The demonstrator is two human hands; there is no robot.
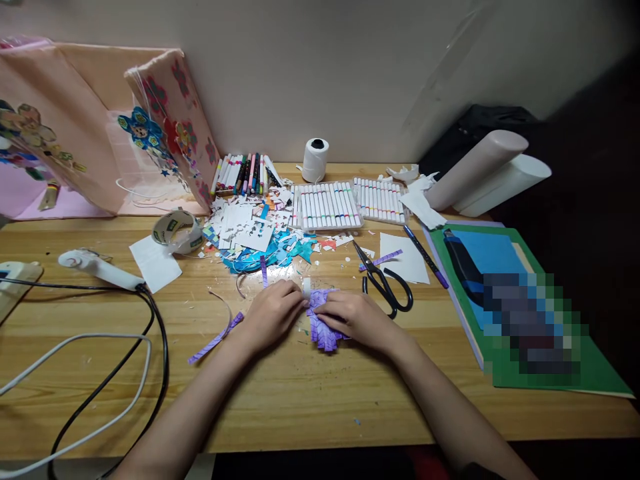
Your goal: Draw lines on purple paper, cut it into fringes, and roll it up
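Observation:
A purple paper cutout (326,337) with a fringed edge lies on the wooden table (310,413) between my hands. My right hand (357,317) rests over its right side, fingers bent and closed on it. At its upper left, the fingertips of my left hand (277,310) are pinched together near a small whitish strip (307,288); what they hold is hidden. Purple paper strips (215,340) lie left of my left hand and beyond it. Black-handled scissors (383,283) lie half open just past my right hand.
Paper scraps (250,230) are heaped at the back, beside marker sets (330,205) and a thread spool (315,160). A tape roll (176,230) and cables (163,373) lie left. White rolls (505,183) and a green board (530,247) occupy the right; part there is blurred.

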